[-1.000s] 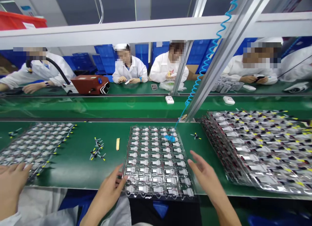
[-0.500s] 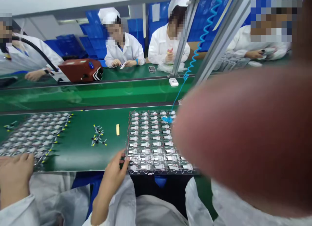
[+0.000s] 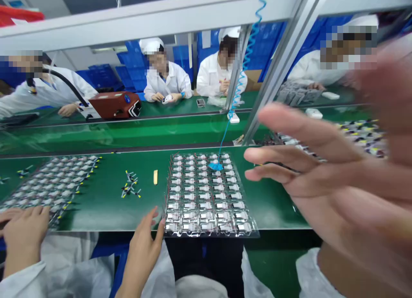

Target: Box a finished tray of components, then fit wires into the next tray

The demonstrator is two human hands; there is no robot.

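Note:
A clear plastic tray [image 3: 252, 229] with rows of small white-and-silver parts, thin red wires among them, lies on the green bench in front of me. My left hand [image 3: 145, 242] is at the tray's near left corner, fingers apart; whether the fingertips touch the edge I cannot tell. Raised close to the camera on the right, my right hand [image 3: 334, 182] is spread and blurred, with nothing seen in it. It hides part of the bench. A blue wrist-strap clip [image 3: 216, 166] on a coiled cord rests over the tray's upper part.
Left of the tray lie a yellow strip [image 3: 155, 177] and a small pile of yellow-tipped parts [image 3: 130, 186]. A second filled tray [image 3: 54, 182] sits farther left, by a co-worker's hands [image 3: 28, 229]. A metal post [image 3: 280, 70] rises behind; several people sit opposite.
My right hand has moved back from the lens and now shows spread fingers, uncovering the tray's right side. My left hand has shifted slightly down and left. The view has tilted up.

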